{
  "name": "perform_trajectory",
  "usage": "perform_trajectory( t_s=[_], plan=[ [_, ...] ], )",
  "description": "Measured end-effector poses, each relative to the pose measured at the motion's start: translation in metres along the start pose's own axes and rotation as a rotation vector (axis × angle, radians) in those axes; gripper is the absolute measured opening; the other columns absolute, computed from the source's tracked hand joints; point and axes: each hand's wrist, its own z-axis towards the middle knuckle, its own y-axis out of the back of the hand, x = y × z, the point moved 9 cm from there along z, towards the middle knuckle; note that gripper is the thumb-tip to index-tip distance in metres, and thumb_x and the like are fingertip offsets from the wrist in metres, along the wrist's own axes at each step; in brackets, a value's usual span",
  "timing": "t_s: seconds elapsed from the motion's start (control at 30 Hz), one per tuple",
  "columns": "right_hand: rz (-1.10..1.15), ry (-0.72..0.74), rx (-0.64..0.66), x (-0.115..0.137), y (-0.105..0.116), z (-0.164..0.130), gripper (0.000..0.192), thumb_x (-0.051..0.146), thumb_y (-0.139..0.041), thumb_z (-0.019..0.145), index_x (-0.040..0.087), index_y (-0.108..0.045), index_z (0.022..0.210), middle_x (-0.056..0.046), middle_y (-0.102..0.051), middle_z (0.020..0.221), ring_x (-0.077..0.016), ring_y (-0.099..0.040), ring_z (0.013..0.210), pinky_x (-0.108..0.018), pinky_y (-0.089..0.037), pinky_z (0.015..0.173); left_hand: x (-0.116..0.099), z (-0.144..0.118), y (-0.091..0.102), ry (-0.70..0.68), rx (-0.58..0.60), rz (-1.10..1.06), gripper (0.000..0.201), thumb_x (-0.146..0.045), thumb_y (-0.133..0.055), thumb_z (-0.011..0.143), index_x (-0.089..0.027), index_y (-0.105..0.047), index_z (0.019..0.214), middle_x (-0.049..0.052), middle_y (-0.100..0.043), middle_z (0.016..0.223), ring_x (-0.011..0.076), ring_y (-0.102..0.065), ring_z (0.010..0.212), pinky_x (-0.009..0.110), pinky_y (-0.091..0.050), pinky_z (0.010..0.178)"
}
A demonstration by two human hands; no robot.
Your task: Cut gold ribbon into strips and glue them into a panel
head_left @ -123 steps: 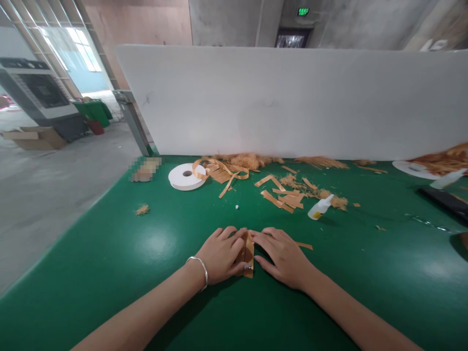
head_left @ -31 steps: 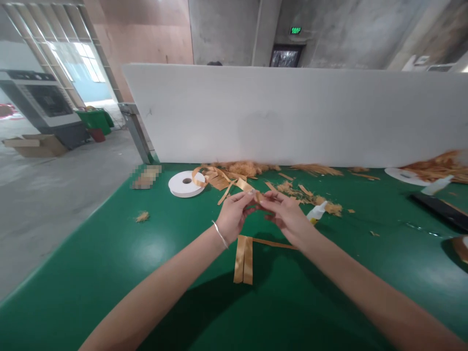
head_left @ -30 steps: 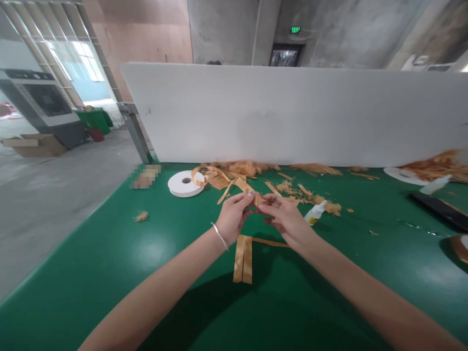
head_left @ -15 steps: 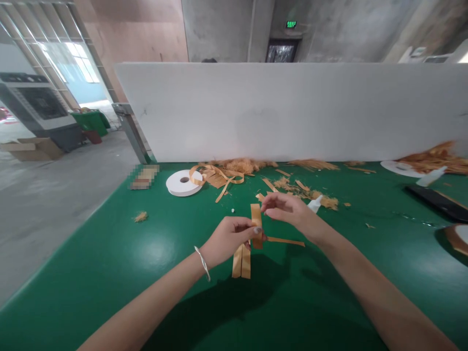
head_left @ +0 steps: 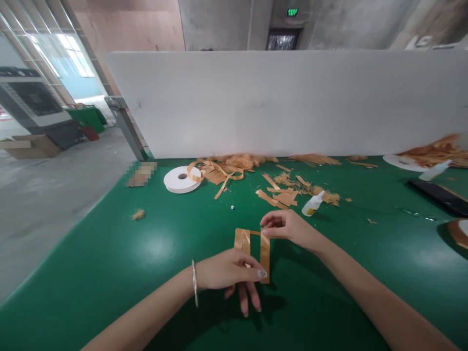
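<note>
A short gold ribbon strip (head_left: 265, 254) is stretched lengthwise between my two hands, just above the green table. My right hand (head_left: 288, 228) pinches its far end between thumb and fingers. Near the lower end, my left hand (head_left: 234, 270) has thumb and forefinger closed on the strip, while its other fingers hang spread below. Two more gold strips (head_left: 242, 238) lie side by side to the left, partly covered by my left hand. A narrow ribbon piece (head_left: 255, 233) shows between them and the held strip; its right part is hidden.
Behind my hands lie cut ribbon pieces (head_left: 280, 196) and a white glue bottle (head_left: 313, 204). A white ribbon reel (head_left: 182, 180) with loose ribbon sits back left. Frayed fibre (head_left: 239, 162) lines the white partition (head_left: 256, 105). A black phone-like object (head_left: 437, 196) lies at right.
Both hands have come lower and nearer to me. My right hand, earlier open beside the strip, has taken its far end; my left hand has shifted to its lower end.
</note>
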Motion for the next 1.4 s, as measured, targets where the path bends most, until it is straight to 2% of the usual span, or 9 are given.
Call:
perform_trajectory(
  t_s=[0.03, 0.1, 0.2, 0.27, 0.37, 0.53, 0.67, 1.03, 1.4],
  plan=[
    [-0.005, -0.012, -0.001, -0.005, -0.002, 0.001, 0.027, 0.036, -0.074, 0.062, 0.018, -0.065, 0.079, -0.002, -0.066, 0.070, -0.0162, -0.061, 0.068, -0.029, -0.047, 0.065, 0.003, -0.002, 0.005, 0.006, -0.043, 0.071, 0.035, -0.048, -0.049, 0.084, -0.014, -0.060, 0.088, 0.002, -0.063, 0.057, 0.0096, -0.055, 0.041, 0.016, -0.029, 0.035],
    [-0.047, -0.009, -0.022, -0.010, -0.005, 0.003, 0.025, 0.037, -0.073, 0.063, 0.018, -0.067, 0.078, -0.003, -0.068, 0.072, -0.0178, -0.062, 0.070, -0.030, -0.047, 0.067, -0.002, -0.007, 0.023, -0.056, -0.238, 0.317, 0.039, -0.046, -0.043, 0.088, -0.014, -0.062, 0.076, 0.000, -0.058, 0.050, 0.0080, -0.049, 0.038, 0.017, -0.032, 0.039],
    [-0.143, 0.018, -0.059, -0.010, -0.006, 0.005, 0.018, 0.037, -0.070, 0.066, 0.019, -0.068, 0.072, -0.003, -0.068, 0.072, -0.0189, -0.062, 0.070, -0.031, -0.047, 0.068, -0.030, -0.021, 0.033, -0.236, -0.530, 0.878, 0.039, -0.034, -0.041, 0.090, -0.015, -0.060, 0.062, 0.002, -0.058, 0.054, 0.0102, -0.052, 0.049, 0.021, -0.038, 0.050],
    [-0.191, 0.030, -0.073, -0.008, -0.006, 0.006, 0.016, 0.036, -0.068, 0.068, 0.020, -0.068, 0.068, -0.003, -0.068, 0.070, -0.0189, -0.061, 0.069, -0.031, -0.046, 0.066, -0.045, -0.026, 0.022, -0.358, -0.597, 1.211, 0.034, -0.027, -0.040, 0.090, -0.016, -0.060, 0.065, 0.004, -0.061, 0.065, 0.0144, -0.055, 0.063, 0.024, -0.040, 0.058],
    [-0.249, 0.038, -0.097, -0.007, -0.005, 0.009, 0.013, 0.033, -0.067, 0.068, 0.020, -0.068, 0.067, -0.002, -0.067, 0.068, -0.0181, -0.059, 0.067, -0.030, -0.044, 0.063, -0.051, -0.026, 0.007, -0.471, -0.602, 1.458, 0.025, -0.026, -0.041, 0.089, -0.016, -0.061, 0.078, 0.008, -0.060, 0.081, 0.0188, -0.053, 0.077, 0.029, -0.043, 0.064],
    [-0.325, 0.061, -0.103, -0.004, -0.007, 0.014, 0.011, 0.030, -0.065, 0.068, 0.020, -0.069, 0.067, -0.002, -0.066, 0.067, -0.0173, -0.056, 0.065, -0.029, -0.041, 0.062, -0.041, -0.020, 0.004, -0.442, -0.576, 1.543, 0.030, -0.043, -0.051, 0.084, -0.018, -0.060, 0.096, 0.008, -0.055, 0.093, 0.0232, -0.049, 0.087, 0.035, -0.043, 0.070],
    [-0.361, 0.064, -0.064, -0.005, -0.012, 0.017, 0.013, 0.031, -0.062, 0.071, 0.020, -0.071, 0.072, -0.003, -0.067, 0.072, -0.0173, -0.056, 0.066, -0.029, -0.040, 0.063, -0.034, -0.017, 0.006, -0.394, -0.556, 1.559, 0.035, -0.051, -0.049, 0.084, -0.018, -0.062, 0.085, 0.009, -0.054, 0.095, 0.0244, -0.049, 0.090, 0.036, -0.042, 0.074],
    [-0.419, 0.094, -0.139, -0.009, -0.013, 0.019, 0.010, 0.026, -0.062, 0.071, 0.021, -0.064, 0.080, 0.000, -0.063, 0.070, -0.0143, -0.050, 0.061, -0.027, -0.036, 0.058, -0.031, -0.014, 0.007, -0.414, -0.544, 1.559, 0.031, -0.045, -0.048, 0.086, -0.018, -0.062, 0.083, 0.008, -0.055, 0.095, 0.0236, -0.049, 0.092, 0.035, -0.040, 0.075],
    [-0.522, 0.115, -0.175, -0.003, -0.016, 0.018, 0.012, 0.022, -0.060, 0.072, 0.022, -0.064, 0.083, 0.000, -0.066, 0.072, -0.0185, -0.053, 0.077, -0.029, -0.037, 0.066, -0.028, -0.009, 0.009, -0.400, -0.511, 1.561, 0.027, -0.042, -0.050, 0.086, -0.017, -0.059, 0.088, 0.008, -0.056, 0.106, 0.0245, -0.048, 0.100, 0.037, -0.042, 0.081]
  ],
)
